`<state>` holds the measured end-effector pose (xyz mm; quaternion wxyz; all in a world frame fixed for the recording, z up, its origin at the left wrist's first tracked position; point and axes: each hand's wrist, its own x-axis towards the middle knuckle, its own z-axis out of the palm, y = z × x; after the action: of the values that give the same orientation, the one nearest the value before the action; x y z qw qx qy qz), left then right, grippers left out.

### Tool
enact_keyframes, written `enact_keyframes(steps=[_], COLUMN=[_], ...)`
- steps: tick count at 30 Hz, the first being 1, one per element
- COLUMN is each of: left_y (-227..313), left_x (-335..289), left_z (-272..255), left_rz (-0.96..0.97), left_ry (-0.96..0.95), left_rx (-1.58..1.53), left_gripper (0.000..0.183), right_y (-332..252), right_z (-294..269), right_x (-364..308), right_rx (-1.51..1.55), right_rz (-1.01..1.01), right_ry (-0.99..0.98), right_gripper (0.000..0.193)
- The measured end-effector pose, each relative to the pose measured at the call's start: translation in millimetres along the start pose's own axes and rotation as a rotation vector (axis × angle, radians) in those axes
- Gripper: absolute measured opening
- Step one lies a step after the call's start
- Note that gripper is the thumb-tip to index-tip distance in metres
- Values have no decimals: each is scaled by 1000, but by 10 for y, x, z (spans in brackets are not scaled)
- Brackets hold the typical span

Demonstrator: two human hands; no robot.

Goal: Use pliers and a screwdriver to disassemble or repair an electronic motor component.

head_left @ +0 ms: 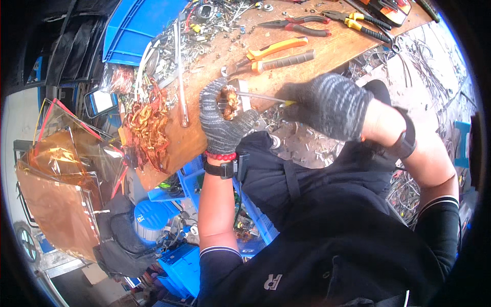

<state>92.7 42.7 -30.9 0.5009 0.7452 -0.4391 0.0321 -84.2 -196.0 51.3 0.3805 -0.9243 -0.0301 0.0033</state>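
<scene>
My left hand (225,120), in a grey knitted glove, is closed around a small copper-wound metal part (231,104) at the front edge of the wooden bench (207,77). A pale metal block shows on the part's right side. My right hand (330,105), gloved the same way, grips a screwdriver (262,96); most of its handle is hidden in the fist. The long shaft points left, and its end meets the copper-wound part. Just beyond the left hand lie orange-handled cutters (279,56). Left of that hand is a heap of copper scrap (148,125).
Red-handled pliers (299,24) and yellow-black pliers (360,23) rest farther back. Small metal bits surround a metal rod (181,82) near a blue bin (138,30). Coppery sheets (56,189) stand at the left. Scrap wires (419,59) cover the floor at right.
</scene>
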Motion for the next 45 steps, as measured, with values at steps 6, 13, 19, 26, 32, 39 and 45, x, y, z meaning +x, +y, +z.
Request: enact_keyframes(steps=[6,13,19,26,32,39,45], left_y=[55,0,-51,-23,-40,-143,-103], left_x=[42,43,51,1,-9,-45,-5], left_z=[-31,-53,-60,-17,27,-34,-15], left_rz=[-31,-225,-192,-4,121,-46,27], left_ry=[27,59,211,83,-7,-3,24], left_rx=[-83,-169,-275,-6,116,-183,-113], left_gripper=[67,78,68,69,88,84,79], right_y=[175,473,430,137,-22,31,42], right_z=[443,746,891,-45,-376,-281,-336], right_x=[-40,45,218,38,291,136,-69], right_rx=[-76,-156,-161,-91,-118,8,-33], right_rz=[-74,-194,-240,-51,49,23,-99], right_ry=[199,322,415,0,-113,1,54], right_gripper=[40,44,46,36,38,45,43])
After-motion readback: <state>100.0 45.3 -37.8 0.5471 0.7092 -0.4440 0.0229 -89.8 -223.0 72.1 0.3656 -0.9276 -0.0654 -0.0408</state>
